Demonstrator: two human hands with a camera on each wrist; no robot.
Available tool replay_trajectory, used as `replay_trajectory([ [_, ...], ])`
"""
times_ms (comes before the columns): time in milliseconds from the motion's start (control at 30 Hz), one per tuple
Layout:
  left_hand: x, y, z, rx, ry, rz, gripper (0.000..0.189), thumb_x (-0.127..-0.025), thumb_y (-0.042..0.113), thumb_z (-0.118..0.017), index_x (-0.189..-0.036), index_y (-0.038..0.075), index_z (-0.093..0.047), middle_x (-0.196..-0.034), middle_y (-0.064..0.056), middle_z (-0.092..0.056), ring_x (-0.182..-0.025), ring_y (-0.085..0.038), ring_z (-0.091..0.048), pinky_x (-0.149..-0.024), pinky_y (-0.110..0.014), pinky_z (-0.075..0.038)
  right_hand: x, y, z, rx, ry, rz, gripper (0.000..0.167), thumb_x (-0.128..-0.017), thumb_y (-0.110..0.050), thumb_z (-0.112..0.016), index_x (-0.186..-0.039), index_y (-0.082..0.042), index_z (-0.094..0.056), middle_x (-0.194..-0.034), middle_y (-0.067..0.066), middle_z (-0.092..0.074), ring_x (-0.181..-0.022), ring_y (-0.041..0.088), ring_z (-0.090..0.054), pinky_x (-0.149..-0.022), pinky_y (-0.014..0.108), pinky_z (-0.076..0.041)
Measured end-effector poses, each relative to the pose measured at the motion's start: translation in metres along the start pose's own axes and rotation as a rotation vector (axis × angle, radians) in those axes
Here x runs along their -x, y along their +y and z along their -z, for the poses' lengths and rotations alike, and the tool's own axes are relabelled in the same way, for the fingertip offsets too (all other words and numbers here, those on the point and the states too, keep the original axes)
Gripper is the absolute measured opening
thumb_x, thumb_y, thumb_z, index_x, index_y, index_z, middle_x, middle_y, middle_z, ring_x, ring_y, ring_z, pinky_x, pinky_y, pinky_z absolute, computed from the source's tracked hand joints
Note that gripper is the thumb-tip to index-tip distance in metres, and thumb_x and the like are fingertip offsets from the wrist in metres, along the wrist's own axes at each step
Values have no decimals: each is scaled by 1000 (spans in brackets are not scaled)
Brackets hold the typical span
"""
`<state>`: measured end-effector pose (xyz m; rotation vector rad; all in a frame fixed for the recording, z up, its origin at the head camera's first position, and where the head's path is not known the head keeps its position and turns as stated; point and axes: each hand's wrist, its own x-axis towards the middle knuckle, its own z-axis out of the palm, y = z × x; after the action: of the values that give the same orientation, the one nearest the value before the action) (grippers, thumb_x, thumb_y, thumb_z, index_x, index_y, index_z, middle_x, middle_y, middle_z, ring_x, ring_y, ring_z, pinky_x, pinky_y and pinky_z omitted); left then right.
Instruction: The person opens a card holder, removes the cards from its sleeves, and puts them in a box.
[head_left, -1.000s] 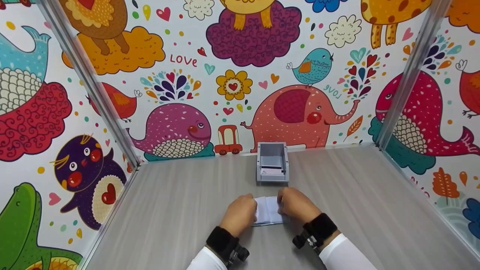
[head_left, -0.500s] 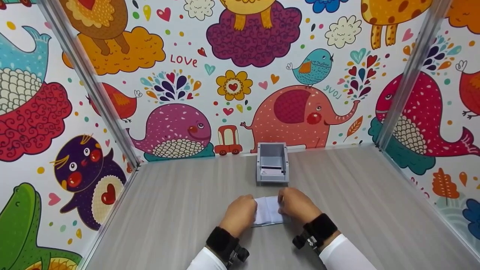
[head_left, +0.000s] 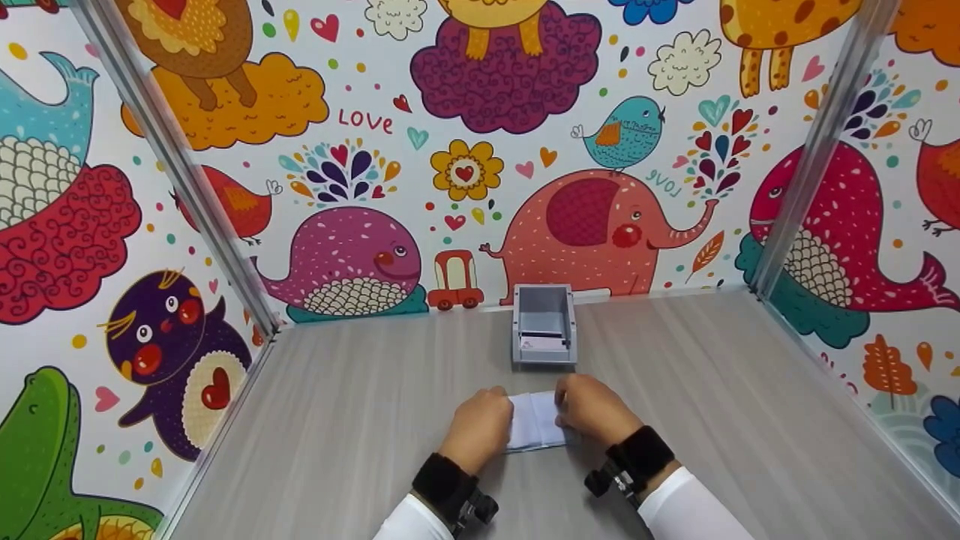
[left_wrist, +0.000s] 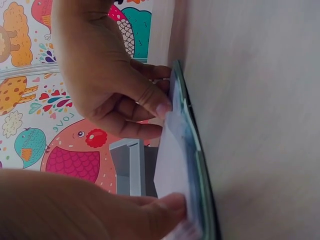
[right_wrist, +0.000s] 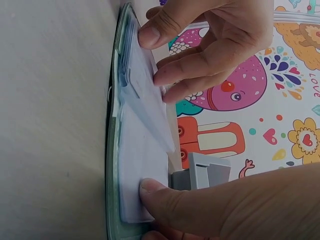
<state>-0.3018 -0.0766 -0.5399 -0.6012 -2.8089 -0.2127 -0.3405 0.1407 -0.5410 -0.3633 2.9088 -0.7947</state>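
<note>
A card holder (head_left: 537, 420) with a green cover and clear sleeves lies spread open on the table, between the two hands. My left hand (head_left: 480, 424) grips its left side, and my right hand (head_left: 596, 409) grips the right. In the right wrist view, the left thumb (right_wrist: 151, 36) rests on a thick stack of sleeves. There the right thumb (right_wrist: 152, 187) presses a white sleeve page (right_wrist: 142, 165), with fingers tucked at the cover's edge. One loose clear sleeve (right_wrist: 150, 122) stands slanted up from the middle. The left wrist view shows the green cover (left_wrist: 202, 170) close along the tabletop.
Behind the card holder stands a grey plastic bin (head_left: 544, 359) with white cards (head_left: 545, 343) in its front. It is near the back wall, which carries cartoon animals. Metal posts (head_left: 814, 150) mark the corners of the grey wood-grain table (head_left: 360, 390).
The card holder's pages and lower edge have shifted very slightly between the hands. Both hands keep nearly the same place and hold.
</note>
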Motion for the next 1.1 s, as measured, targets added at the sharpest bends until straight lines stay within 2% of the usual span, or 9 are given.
replay_trajectory([
  [233,0,0,0,17,-18,11,9,-83,-1,-81,-81,8,-80,-82,-4,-72,-76,-23,-69,-66,-40,-59,-1,0,0,-1,-13,-20,21,-86,-4,-96,-101,-6,-82,-93,5,-77,-83,21,-66,-82,45,-62],
  [567,-2,0,0,21,-2,-1,16,-80,-3,-82,-77,13,-79,-81,-3,-72,-78,-23,-68,-68,-39,-58,-1,2,-1,2,7,10,20,-85,-3,-95,-100,-5,-82,-93,5,-77,-84,21,-67,-85,48,-63],
  [800,0,1,1,77,50,-21,19,-79,-5,-80,-76,14,-79,-79,-2,-75,-76,-22,-70,-66,-38,-57,-1,3,0,6,27,33,21,-84,-4,-96,-97,-5,-81,-92,6,-77,-84,21,-66,-85,49,-61],
  [933,-3,-5,-13,128,81,-43,19,-79,-5,-78,-75,14,-79,-78,-4,-76,-74,-23,-71,-64,-39,-57,0,2,1,17,37,33,20,-84,-7,-96,-95,-6,-79,-89,4,-74,-82,21,-64,-82,47,-59],
  [1000,-7,-16,-36,126,120,-73,21,-77,-4,-77,-74,17,-78,-76,-2,-76,-71,-22,-69,-61,-42,-54,1,1,2,21,55,35,19,-87,-9,-95,-95,-5,-79,-87,4,-73,-80,20,-63,-80,46,-59],
  [1100,-9,-19,-44,126,122,-80,19,-77,-2,-78,-77,17,-80,-77,-2,-75,-70,-22,-68,-60,-44,-54,1,-3,3,-1,64,47,17,-93,-15,-93,-99,-5,-81,-87,5,-74,-78,19,-64,-77,44,-60],
])
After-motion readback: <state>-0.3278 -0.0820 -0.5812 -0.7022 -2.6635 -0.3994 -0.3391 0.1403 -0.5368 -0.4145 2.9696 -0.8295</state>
